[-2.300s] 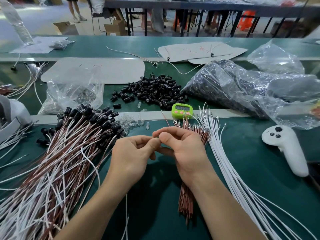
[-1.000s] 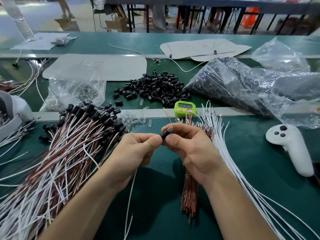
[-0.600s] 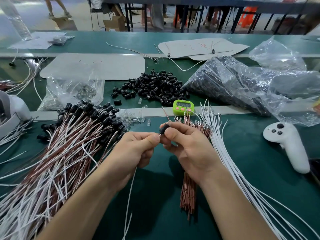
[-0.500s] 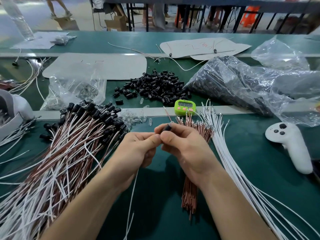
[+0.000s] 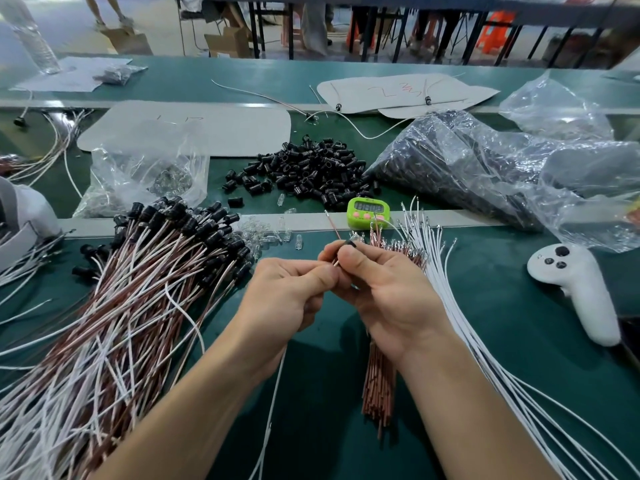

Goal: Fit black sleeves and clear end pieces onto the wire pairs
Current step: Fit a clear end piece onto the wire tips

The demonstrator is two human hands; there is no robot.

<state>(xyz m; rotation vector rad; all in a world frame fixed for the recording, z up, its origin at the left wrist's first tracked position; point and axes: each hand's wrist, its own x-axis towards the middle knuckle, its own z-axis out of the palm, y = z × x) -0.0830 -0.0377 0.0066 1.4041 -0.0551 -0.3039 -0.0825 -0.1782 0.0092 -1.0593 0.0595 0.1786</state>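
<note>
On my feed the right hand (image 5: 388,299) pinches a black sleeve (image 5: 348,244) between thumb and forefinger, and the left hand (image 5: 287,296), touching it thumb to thumb, is curled around a white wire (image 5: 273,393) that hangs from under its palm towards the near edge. The sleeve sits just above the fingertips at mid-table. Its long axis tilts away from me and to the right, and its clear end piece (image 5: 354,240) points towards the green timer (image 5: 367,212). Under the right wrist lies a bundle of brown wires (image 5: 379,386), with loose white wires (image 5: 485,358) fanned out beside it. To the left is a heap of finished wire pairs (image 5: 138,289), their black caps pointing away from me. Loose clear pieces (image 5: 266,233) lie near the caps, and a pile of black sleeves (image 5: 304,171) lies beyond them. Everything rests on a green table mat (image 5: 519,323), as do plastic bags (image 5: 467,161) and a white controller (image 5: 575,289). Behind the bench I see table legs and cardboard boxes (image 5: 228,43) on a pale floor.
</note>
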